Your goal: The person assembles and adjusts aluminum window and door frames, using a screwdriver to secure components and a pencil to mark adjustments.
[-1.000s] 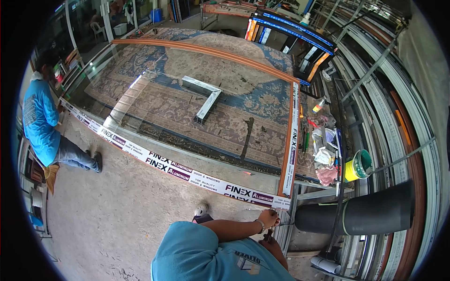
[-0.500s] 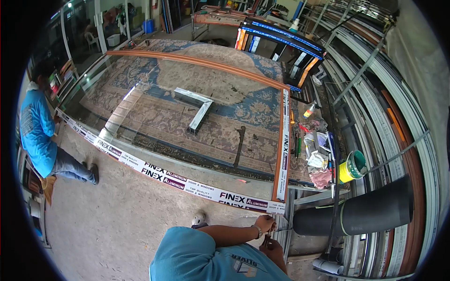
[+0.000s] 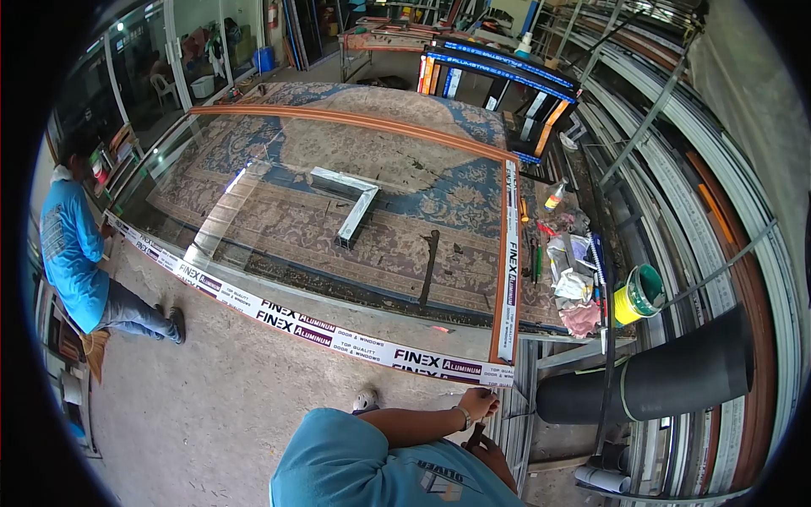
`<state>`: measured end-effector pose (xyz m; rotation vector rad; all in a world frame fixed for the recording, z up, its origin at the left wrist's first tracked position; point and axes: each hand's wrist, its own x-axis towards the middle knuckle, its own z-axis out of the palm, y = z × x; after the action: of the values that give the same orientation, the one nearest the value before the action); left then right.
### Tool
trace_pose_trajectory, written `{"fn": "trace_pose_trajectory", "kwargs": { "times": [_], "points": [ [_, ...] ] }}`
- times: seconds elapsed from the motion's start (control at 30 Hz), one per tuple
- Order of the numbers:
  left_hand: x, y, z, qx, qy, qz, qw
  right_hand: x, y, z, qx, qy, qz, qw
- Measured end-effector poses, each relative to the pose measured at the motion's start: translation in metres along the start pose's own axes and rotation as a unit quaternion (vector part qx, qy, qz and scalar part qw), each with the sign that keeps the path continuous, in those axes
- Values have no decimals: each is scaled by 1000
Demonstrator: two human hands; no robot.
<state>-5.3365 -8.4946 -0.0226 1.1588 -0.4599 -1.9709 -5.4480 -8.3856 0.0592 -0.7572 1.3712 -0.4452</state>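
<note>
Behind glass on the far left, a white tub (image 3: 203, 87), then a blue bin (image 3: 263, 59), contents too small to tell. On the right, a yellow-and-green bucket (image 3: 639, 296), contents unclear.

Across a carpet-covered table (image 3: 397, 97), a large label-taped frame (image 3: 363, 345), with its near right corner just beyond the left hand (image 3: 480, 406). Left fingers bent; cannot tell whether pinching anything or touching the frame. Just nearer, the right hand (image 3: 492, 457), fingers curled around a dark-handled tool (image 3: 475, 437).

On the left, a co-worker (image 3: 72, 241) in blue, standing beside the frame. Within the frame's outline, an L-shaped metal piece (image 3: 359, 215). Beyond the right rail, a small bottle (image 3: 554, 196) and a heap of cloths (image 3: 574, 283). Close on the right of both hands, crowding that side, a thick black roll (image 3: 650, 372); behind, racked metal lengths (image 3: 693, 194).
</note>
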Motion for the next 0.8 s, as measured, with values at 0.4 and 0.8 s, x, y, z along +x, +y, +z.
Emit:
{"fn": "trace_pose_trajectory", "kwargs": {
  "times": [0.4, 0.8],
  "points": [
    [-5, 4, 13, -51, 12, -17, 998, -21, -23, 15, -357, 145, -8, 923],
    [0, -5, -1, 275, 92, 185, 939, 6, -2, 14, -343, 140, -34, 928]
  ]
}}
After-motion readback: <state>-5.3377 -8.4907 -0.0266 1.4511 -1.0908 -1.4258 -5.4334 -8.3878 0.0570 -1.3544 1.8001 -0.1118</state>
